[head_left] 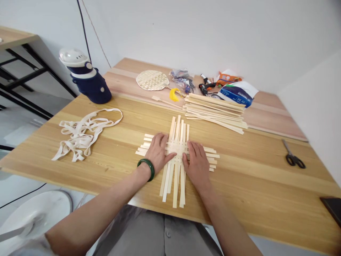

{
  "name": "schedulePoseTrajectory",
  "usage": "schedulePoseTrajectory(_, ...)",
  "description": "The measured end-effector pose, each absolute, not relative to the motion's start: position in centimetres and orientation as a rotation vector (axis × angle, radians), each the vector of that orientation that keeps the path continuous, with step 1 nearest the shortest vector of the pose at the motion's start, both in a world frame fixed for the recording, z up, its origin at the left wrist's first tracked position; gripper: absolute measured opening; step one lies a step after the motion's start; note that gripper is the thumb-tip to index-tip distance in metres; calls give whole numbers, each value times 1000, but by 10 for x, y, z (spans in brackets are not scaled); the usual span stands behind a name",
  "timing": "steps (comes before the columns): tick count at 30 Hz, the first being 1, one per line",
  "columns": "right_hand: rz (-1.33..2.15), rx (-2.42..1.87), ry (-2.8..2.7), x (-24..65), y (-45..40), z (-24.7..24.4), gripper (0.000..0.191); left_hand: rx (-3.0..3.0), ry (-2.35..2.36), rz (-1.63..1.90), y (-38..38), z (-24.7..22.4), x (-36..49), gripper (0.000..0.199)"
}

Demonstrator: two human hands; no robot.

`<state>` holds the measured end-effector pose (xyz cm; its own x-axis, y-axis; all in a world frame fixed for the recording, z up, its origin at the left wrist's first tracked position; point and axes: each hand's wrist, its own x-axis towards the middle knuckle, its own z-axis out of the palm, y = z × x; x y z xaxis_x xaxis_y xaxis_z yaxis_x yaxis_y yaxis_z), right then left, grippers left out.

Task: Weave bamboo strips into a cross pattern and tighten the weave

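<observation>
Pale flat strips cross over and under each other in a woven piece (176, 148) on the wooden table, their loose ends sticking out on all four sides. My left hand (159, 151), with a green bangle (150, 168) at its wrist, lies on the left part of the weave, thumb pointing to the centre. On the right part rests my right hand (196, 161), fingers spread over the strips and thumb near the middle. Both hands press flat and cover some of the sideways strips. Behind the weave lies a pile of spare strips (215, 111).
Left on the table (119, 170) are a tangled cream ribbon (86, 133) and a blue bottle (92, 85). At the back lie a woven fan (151, 80), yellow bundle (174, 95), glue gun (206, 87) and blue packet (236, 95). Scissors (292, 156) lie right; a dark object (332, 209) sits at the right edge.
</observation>
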<state>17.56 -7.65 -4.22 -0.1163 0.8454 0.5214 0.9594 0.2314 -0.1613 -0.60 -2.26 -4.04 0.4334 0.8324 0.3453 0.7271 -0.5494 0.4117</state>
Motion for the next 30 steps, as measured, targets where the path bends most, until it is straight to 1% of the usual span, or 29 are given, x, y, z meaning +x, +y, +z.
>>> schedulePoseTrajectory(2, -254, -1660, -2002, 175, -76, -41, 43, 2475, 1410, 790, -22, -42, -5, 66)
schedulePoseTrajectory(6, -216, -1668, -2022, 175, -76, -37, 40, 2493, 1405, 752, -22, -39, -1, 59)
schedulePoseTrajectory(12, -284, -1664, -2048, 175, -75, -36, 35, 2526, 1451, 732, -23, -38, 0, 65)
schedulePoseTrajectory(15, -260, -1667, -2048, 175, -74, -36, 34, 2518, 1454, 734, -23, -37, 0, 62)
schedulePoseTrajectory(20, -198, -1683, -2038, 175, -75, -36, 36, 2503, 1443, 718, -22, -33, 1, 56)
schedulePoseTrajectory(24, -188, -1707, -2030, 174, -76, -36, 37, 2520, 1460, 698, -21, -32, 1, 56)
schedulePoseTrajectory(28, -185, -1750, -2029, 173, -77, -35, 43, 2507, 1454, 695, -21, -33, 1, 55)
schedulePoseTrajectory(30, -192, -1760, -2046, 173, -76, -35, 43, 2520, 1444, 691, -21, -33, 1, 55)
